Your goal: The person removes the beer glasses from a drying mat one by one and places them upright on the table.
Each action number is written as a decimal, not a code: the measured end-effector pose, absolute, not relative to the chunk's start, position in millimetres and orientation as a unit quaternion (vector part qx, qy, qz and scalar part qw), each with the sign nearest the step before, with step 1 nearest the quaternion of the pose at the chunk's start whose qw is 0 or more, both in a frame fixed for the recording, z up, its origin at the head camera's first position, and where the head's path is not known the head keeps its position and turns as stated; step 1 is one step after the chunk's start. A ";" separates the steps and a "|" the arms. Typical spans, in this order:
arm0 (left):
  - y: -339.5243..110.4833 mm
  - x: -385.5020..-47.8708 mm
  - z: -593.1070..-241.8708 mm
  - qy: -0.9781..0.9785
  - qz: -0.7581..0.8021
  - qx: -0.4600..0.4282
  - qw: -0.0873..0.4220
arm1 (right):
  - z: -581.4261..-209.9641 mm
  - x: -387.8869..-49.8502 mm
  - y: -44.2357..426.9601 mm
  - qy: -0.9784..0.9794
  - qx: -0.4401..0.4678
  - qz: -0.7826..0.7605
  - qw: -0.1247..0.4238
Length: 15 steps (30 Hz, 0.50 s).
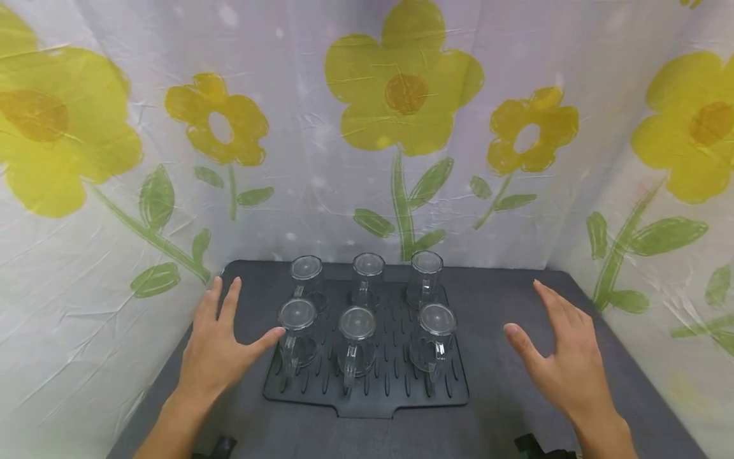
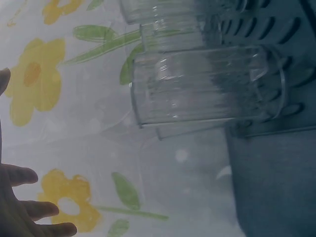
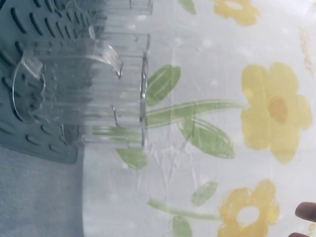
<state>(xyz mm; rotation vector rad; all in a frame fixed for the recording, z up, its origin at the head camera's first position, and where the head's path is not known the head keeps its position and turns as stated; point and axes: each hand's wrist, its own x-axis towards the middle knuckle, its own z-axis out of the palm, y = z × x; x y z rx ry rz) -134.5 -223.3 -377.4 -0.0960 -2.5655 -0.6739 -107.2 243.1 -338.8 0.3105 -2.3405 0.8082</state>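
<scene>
Several clear glass mugs stand upside down in two rows on a black ridged mat (image 1: 367,401). The left hand (image 1: 220,347) is spread, its thumb tip by the front-left mug (image 1: 298,335); whether they touch I cannot tell. In the left wrist view that hand (image 2: 24,207) shows at the left edge, beside a mug (image 2: 197,89). To the right of the mat, apart from the front-right mug (image 1: 434,338), the right hand (image 1: 564,357) hangs with fingers extended and holds nothing. Only its fingertips (image 3: 306,212) show in the right wrist view, away from a mug (image 3: 94,89).
The mat lies on a dark grey table (image 1: 487,382). A white curtain (image 1: 298,191) with yellow flowers encloses the back and both sides. Dark straps or devices (image 1: 530,444) show at the bottom edge near both forearms.
</scene>
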 end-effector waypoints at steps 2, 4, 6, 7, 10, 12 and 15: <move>-222.9 -133.4 -382.5 -0.939 -0.245 -0.030 0.238 | -342.3 -105.7 240.9 -0.886 0.118 0.316 0.319; -223.0 -131.8 -387.6 -0.941 -0.244 -0.025 0.235 | -346.0 -105.0 238.9 -0.881 0.120 0.325 0.322; -223.0 -130.1 -392.8 -0.942 -0.245 -0.019 0.228 | -350.4 -105.1 237.5 -0.878 0.125 0.333 0.322; -222.9 -129.5 -395.4 -0.943 -0.246 -0.017 0.223 | -352.8 -105.5 236.9 -0.876 0.127 0.337 0.320; -222.0 -128.0 -403.4 -0.945 -0.249 -0.012 0.210 | -358.5 -105.8 234.5 -0.876 0.130 0.346 0.309; -221.5 -127.7 -409.0 -0.946 -0.253 -0.011 0.203 | -362.2 -105.6 232.2 -0.877 0.126 0.353 0.299; -221.2 -127.8 -418.3 -0.948 -0.257 -0.011 0.189 | -367.3 -104.1 227.8 -0.879 0.112 0.366 0.283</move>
